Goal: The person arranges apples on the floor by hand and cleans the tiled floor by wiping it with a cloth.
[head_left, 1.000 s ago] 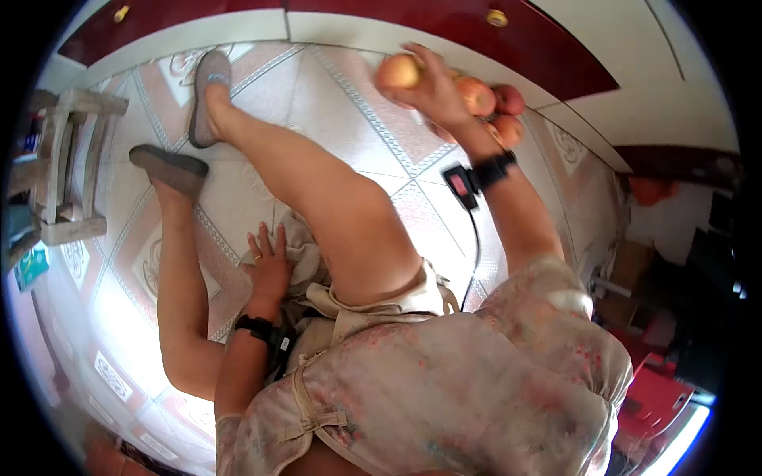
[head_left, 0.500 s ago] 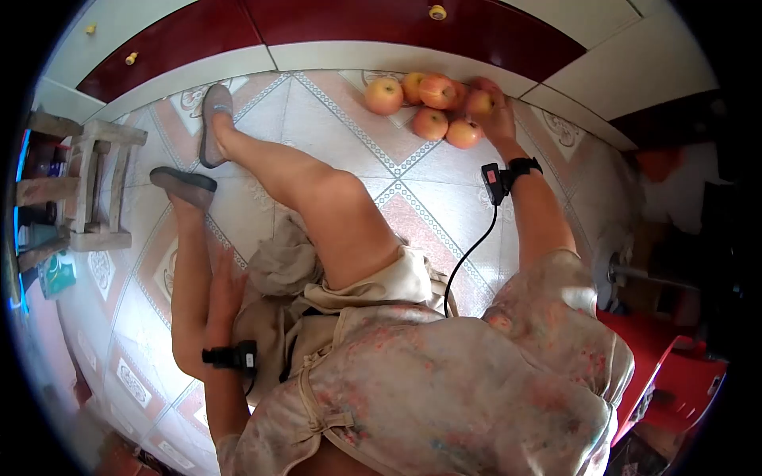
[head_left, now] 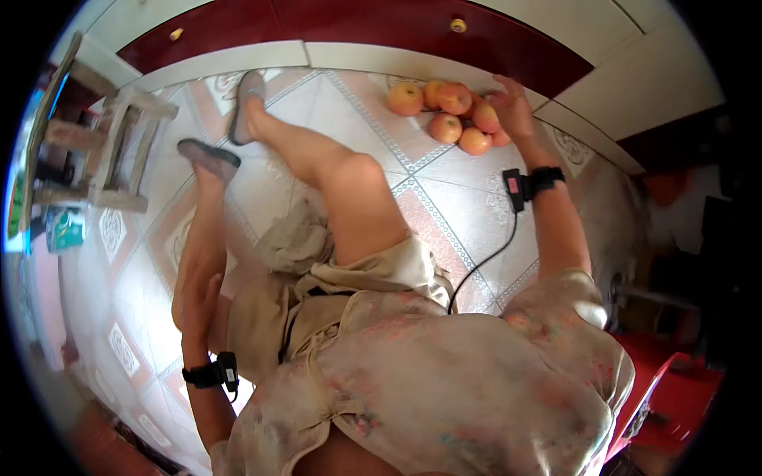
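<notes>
Several red-yellow apples (head_left: 455,98) lie grouped on the tiled floor, close against the base of the cabinet. At the right end of the group is my right hand (head_left: 514,111), its fingers apart and nothing in them. The nearest apple (head_left: 486,117) is just left of the palm; whether the hand touches it I cannot tell. My left hand (head_left: 202,305) rests on my bent leg near the knee, fingers stretched out and holding nothing. Each wrist wears a black strap with a small box.
A cabinet with dark red drawers (head_left: 349,32) runs along the far side. Wooden stools (head_left: 119,151) stand at the left, with a green packet (head_left: 65,230) beside them. A grey cloth (head_left: 294,242) is by my legs. A red plastic chair (head_left: 675,397) is at lower right.
My right hand has come off the apple at the right end and opened beside the group. My left hand has shifted down along the leg. The whole view has turned slightly.
</notes>
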A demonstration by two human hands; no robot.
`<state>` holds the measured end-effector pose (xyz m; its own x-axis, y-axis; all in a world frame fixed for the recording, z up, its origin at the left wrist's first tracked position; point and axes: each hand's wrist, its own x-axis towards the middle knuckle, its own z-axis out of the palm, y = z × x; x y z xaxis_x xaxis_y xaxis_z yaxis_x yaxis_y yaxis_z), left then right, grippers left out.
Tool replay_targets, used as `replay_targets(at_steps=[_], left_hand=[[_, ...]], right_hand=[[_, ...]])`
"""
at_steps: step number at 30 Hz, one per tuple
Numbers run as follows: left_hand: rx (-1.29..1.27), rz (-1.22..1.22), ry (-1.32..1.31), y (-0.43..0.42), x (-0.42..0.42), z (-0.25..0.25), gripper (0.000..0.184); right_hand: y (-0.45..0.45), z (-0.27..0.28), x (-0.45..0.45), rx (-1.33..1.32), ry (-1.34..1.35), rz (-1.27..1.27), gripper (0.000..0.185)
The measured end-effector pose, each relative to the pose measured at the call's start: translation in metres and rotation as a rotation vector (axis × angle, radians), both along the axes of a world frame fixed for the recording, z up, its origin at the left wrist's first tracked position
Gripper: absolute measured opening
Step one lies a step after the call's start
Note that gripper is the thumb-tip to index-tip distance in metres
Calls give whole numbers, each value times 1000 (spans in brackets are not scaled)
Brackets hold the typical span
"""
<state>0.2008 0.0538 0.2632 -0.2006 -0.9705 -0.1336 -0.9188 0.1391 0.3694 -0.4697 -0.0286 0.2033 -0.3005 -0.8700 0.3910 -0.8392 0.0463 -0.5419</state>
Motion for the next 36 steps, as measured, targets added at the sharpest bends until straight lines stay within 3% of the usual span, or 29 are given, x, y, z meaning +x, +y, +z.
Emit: replay_targets(at_steps=[1,4,10,11,15,17,19,22,29,36], left_hand=[[60,24,6,5,-2,6,43],[-67,-65,51,17,0,15,37],[-86,-103,191,50,22,43,43],[-73,-87,193,56,26,50,43],[-62,-20,178,83,56,98,44],[-126,7,174,91,76,116,42],[-49,143,345,97,83,140,43],[-97,159,441,102,90,157,44],[-137,177,570,91,83,162,39],[-226,-40,551,58,71,217,34]], right_hand=[[2,19,17,-1,-4,66,44],[16,74,80,35,5,247,35],[11,119,201,30,90,732,31],[19,142,228,155,64,731,31],[11,171,296,-14,137,957,32],[17,186,317,-73,129,1015,32],[21,199,337,-104,99,1081,32],[26,199,353,-99,110,1104,29],[51,195,361,43,-7,1151,30],[54,205,370,8,-102,1202,29]])
